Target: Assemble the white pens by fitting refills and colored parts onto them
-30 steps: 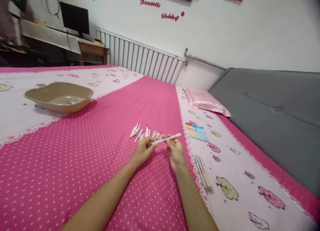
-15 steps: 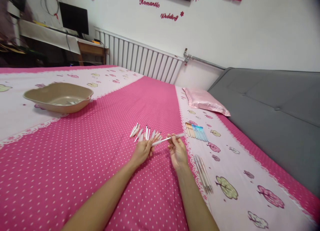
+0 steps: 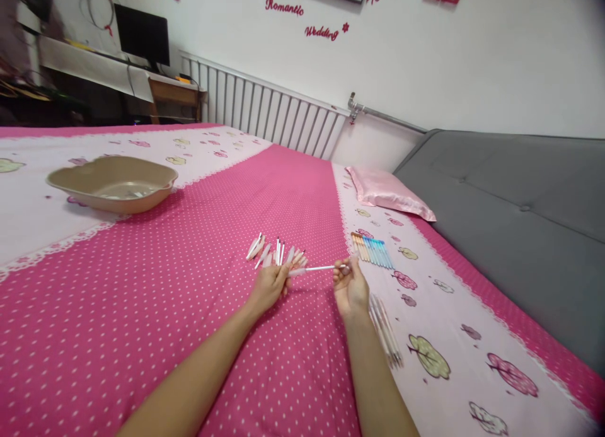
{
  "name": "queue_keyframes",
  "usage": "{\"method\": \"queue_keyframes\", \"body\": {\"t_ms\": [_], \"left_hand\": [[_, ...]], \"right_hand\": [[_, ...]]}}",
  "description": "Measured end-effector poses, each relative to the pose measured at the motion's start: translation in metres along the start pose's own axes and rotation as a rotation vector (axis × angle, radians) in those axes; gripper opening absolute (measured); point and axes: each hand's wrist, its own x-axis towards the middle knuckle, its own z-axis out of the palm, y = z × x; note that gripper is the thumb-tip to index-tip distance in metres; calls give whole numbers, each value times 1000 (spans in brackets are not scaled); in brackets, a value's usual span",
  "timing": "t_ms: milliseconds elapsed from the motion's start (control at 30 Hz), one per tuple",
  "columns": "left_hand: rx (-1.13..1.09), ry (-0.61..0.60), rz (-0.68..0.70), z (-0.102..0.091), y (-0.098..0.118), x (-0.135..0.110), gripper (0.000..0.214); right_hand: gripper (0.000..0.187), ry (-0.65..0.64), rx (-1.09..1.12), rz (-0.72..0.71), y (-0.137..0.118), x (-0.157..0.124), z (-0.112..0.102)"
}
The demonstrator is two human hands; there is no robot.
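Note:
Between my two hands stretches a slim white pen (image 3: 321, 268), roughly level above the bed. My left hand (image 3: 271, 285) is closed around its wider, pale translucent end. The fingers of my right hand (image 3: 350, 289) pinch the other end, which they partly cover. Just beyond my left hand lies a loose pile of pen parts (image 3: 278, 251), white sticks with dark tips and pale barrels. A row of orange and blue pens (image 3: 373, 251) lies to the right of my right hand. Several pale pens (image 3: 386, 333) lie side by side next to my right forearm, partly hidden by it.
A beige plastic basin (image 3: 113, 194) with small items inside stands at the left on the pink dotted bedspread (image 3: 189, 260). A pink pillow (image 3: 390, 194) lies by the grey headboard (image 3: 510, 197). Farther back are a radiator (image 3: 265, 106) and a desk with a monitor (image 3: 142, 36).
My right hand has moved right and slightly down, its fingers now at the pen's far end. More of the thin white middle shows between the hands. My left hand stays in place.

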Motion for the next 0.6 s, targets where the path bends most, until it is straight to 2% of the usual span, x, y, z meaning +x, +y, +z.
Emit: {"method": "queue_keyframes", "body": {"t_ms": [100, 167, 233, 367, 433, 500, 600], "left_hand": [[-141, 43, -71, -1, 2, 2, 55], [-285, 35, -94, -1, 5, 2, 53], [-424, -25, -96, -1, 9, 1, 49], [-577, -163, -102, 1, 16, -2, 41], [-592, -148, -99, 0, 15, -2, 39], [-550, -107, -91, -4, 12, 0, 39], [-302, 13, -3, -15, 6, 9, 40]], "right_hand": [[27, 73, -33, -102, -5, 6, -4], [27, 53, -80, -141, 1, 3, -2], [27, -30, -112, -120, 12, -5, 4], [28, -307, -195, 16, 36, -26, 22], [31, -414, -248, 53, 41, -34, 28], [31, -467, -305, 78, 41, -37, 30], [33, -418, -440, 122, 36, -33, 23]]}}
